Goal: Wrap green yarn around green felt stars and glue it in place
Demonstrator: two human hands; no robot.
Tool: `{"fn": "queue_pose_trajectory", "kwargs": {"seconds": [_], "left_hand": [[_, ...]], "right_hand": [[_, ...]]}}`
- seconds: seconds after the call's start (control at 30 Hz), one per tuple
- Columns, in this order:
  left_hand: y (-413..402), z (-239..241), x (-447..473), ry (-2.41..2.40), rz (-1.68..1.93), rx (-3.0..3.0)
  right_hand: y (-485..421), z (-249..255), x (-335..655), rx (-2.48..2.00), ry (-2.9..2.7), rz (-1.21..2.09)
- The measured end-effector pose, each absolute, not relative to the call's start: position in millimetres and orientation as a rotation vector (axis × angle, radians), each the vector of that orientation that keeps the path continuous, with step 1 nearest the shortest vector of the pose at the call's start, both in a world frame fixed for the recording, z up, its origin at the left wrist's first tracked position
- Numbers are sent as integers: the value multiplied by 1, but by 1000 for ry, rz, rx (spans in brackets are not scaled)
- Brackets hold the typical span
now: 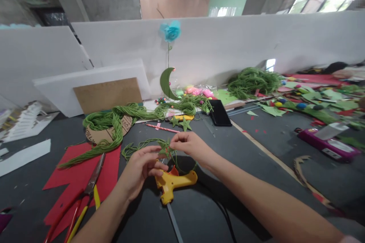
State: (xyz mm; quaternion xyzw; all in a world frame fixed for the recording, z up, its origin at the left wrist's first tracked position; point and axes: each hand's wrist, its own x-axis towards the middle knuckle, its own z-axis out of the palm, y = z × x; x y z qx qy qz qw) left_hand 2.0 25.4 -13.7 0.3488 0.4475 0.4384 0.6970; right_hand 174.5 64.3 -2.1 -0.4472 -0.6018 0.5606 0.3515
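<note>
A small green star (164,147) is between my two hands. My left hand (140,165) holds it from the left side with curled fingers. My right hand (191,146) pinches green yarn (177,162) at the star's right edge; the exact grip is hidden by the fingers. A loose tangle of the same yarn trails left behind my left hand. Just below the hands lies a yellow hot glue gun (178,180), with a glue stick (173,220) poking out toward me. Two finished-looking green stars (186,124) rest on the table beyond.
Scissors (92,182) and pliers-like yellow handles lie on red sheets (111,171) at left. Behind are green yarn hanks (99,123), a green crescent moon (165,83) under a blue flower (172,31), and a black phone (220,113). A purple tool (327,142) and paper scraps are right.
</note>
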Motion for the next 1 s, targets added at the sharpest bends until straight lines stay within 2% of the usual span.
{"fn": "queue_pose_trajectory", "kwargs": {"seconds": [0.37,1.0], "left_hand": [[21,-9,11,1170,984,1070],[25,-23,7,1160,1017,951]], "right_hand": [[66,-8,174,-1164,-1657,1348],[61,-10,172,-1119,-1775,1345]]}}
